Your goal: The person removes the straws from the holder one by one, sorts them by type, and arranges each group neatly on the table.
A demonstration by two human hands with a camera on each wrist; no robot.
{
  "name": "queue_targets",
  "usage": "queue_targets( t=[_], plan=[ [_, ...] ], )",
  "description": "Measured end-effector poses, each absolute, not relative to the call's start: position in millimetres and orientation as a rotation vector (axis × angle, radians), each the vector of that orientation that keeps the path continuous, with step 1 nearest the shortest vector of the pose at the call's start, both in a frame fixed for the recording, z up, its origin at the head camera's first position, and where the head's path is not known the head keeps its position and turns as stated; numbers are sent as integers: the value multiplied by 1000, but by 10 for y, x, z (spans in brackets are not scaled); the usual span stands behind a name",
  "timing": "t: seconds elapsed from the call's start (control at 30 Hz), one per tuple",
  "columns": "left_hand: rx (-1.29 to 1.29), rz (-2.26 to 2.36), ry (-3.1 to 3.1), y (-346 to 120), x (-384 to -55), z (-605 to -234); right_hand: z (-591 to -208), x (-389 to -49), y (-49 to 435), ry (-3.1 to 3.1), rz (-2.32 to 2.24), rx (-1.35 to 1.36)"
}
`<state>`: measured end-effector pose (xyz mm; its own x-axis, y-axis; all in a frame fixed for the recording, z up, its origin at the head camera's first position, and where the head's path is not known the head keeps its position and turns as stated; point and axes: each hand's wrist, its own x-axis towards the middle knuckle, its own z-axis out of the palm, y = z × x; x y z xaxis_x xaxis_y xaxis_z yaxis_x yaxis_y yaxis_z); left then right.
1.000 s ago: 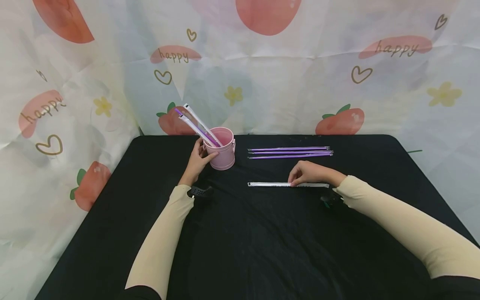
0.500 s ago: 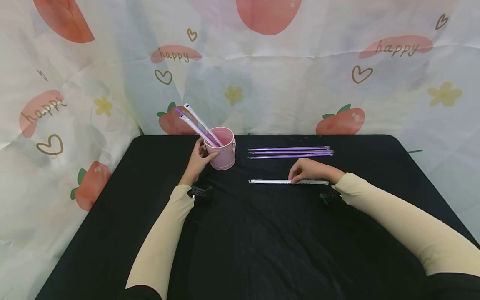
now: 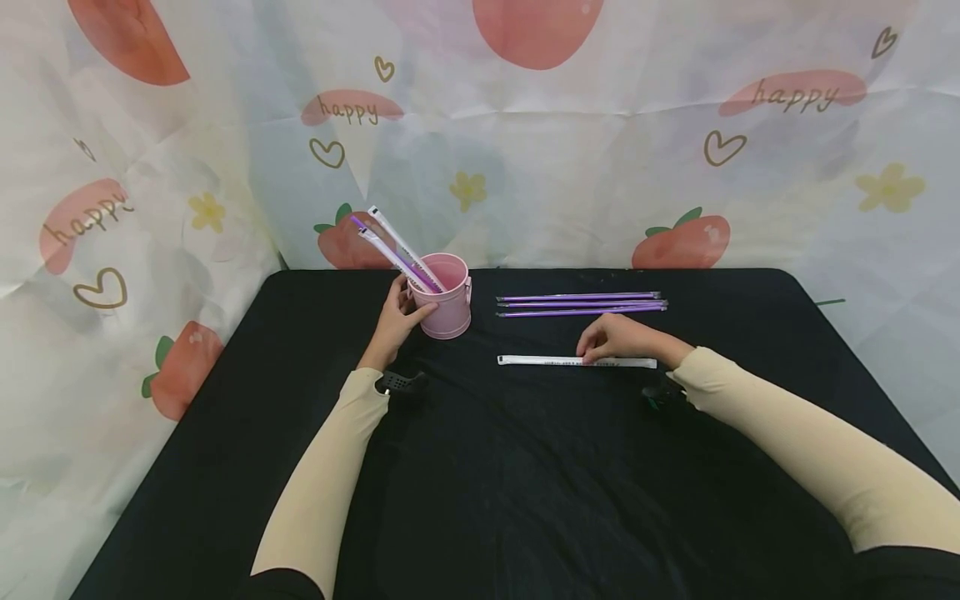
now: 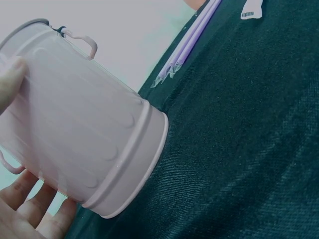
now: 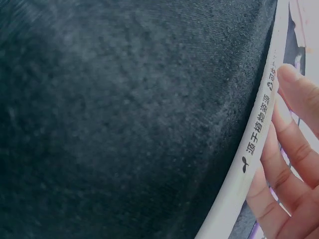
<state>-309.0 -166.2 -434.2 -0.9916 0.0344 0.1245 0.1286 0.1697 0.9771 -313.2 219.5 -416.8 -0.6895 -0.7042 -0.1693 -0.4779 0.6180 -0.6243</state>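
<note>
My left hand (image 3: 392, 323) holds a small pink bucket (image 3: 448, 315) from its left side, thumb across the front and fingers behind. Two white paper-wrapped straws (image 3: 405, 247) and a purple one lean out of the bucket toward the left. My right hand (image 3: 618, 337) pinches another white paper-wrapped straw (image 3: 536, 360) near its middle, close over the table. In the right wrist view, dark printed characters run along this straw's wrapper (image 5: 256, 124), with the thumb and fingers at its edge. The left wrist view shows the bucket's ribbed wall (image 4: 75, 109) and side handles.
Behind my right hand lie several purple straws (image 3: 577, 306) in clear wrapping, side by side. A black cloth (image 3: 480, 475) covers the table. Just past its back edge hangs a patterned backdrop (image 3: 555, 192).
My right hand has moved slightly away from me, carrying the white straw a little toward the purple straws. The left hand and bucket stay in place.
</note>
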Motion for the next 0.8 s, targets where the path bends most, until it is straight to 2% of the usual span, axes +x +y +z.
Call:
queue_targets(
  t=[0.8],
  plan=[
    [-116, -1995, -2362, -1656, -3075, -4304, -4109, -3155, 2198, 2362, -990, -955]
  ],
)
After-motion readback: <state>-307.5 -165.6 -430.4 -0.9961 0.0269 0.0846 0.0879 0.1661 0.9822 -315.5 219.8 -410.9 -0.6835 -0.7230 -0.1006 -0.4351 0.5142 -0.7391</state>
